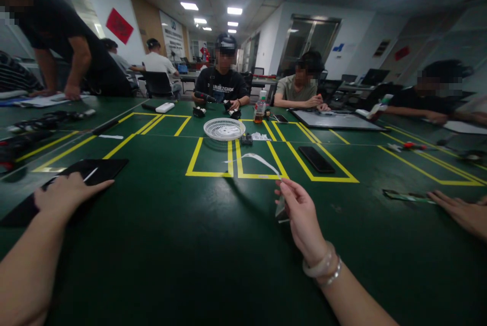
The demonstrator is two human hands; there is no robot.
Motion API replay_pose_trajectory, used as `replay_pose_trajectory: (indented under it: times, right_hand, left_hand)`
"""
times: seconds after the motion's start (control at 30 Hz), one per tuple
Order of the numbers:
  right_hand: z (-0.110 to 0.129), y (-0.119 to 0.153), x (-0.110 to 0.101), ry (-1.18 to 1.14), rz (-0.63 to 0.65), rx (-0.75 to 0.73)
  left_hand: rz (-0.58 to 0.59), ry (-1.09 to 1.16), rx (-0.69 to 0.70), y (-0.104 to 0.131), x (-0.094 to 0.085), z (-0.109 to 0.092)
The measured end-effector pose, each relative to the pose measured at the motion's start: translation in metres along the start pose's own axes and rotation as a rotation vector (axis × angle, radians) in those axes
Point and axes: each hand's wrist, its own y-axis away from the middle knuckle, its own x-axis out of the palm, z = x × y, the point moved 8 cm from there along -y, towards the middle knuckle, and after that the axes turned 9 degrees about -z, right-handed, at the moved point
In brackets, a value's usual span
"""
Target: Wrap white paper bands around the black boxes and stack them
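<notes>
At the left, my left hand (63,194) rests on a flat black pad (108,166), thumb stretched out to the right and the other fingers partly hidden. A thin white strip (91,175) lies on the pad beside the fingers. My right hand (299,212), with two bracelets at the wrist, pinches the end of a curved, narrow white strip (261,158). This strip arcs up and leftward above the table. Below those fingers hangs a small greyish piece (281,212), which I cannot identify.
The green table (213,255) carries yellow tape rectangles. Beyond the strip sit a white round basket (224,136), a bottle (259,110) and a black phone (316,159). Another person's hand (462,212) is by a green wrapper (409,196). Several people are around the table.
</notes>
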Motion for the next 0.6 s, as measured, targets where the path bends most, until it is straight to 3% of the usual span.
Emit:
replay_pose_trajectory:
  times: [0.1,0.2,0.27,0.37,0.5,0.6]
  right_hand:
    - [-0.007,-0.003,-0.006,-0.096,-0.057,0.096]
    - [-0.014,-0.005,-0.009,-0.142,-0.077,0.169]
    - [-0.016,-0.006,-0.010,-0.143,-0.090,0.182]
    - [-0.015,-0.007,-0.011,-0.125,-0.086,0.159]
    - [-0.014,-0.006,-0.010,-0.110,-0.070,0.144]
    - [-0.015,-0.006,-0.009,-0.122,-0.062,0.158]
  left_hand:
    - [-0.105,-0.277,-0.188,0.007,-0.018,0.000]
    - [-0.070,-0.251,-0.036,0.011,-0.017,-0.038]
    - [-0.059,-0.207,0.074,0.016,-0.012,-0.073]
    - [-0.016,-0.122,0.342,0.039,0.002,-0.144]
    - [0.112,0.026,0.714,0.103,0.020,-0.238]
    - [0.257,0.123,0.886,0.154,0.031,-0.283]
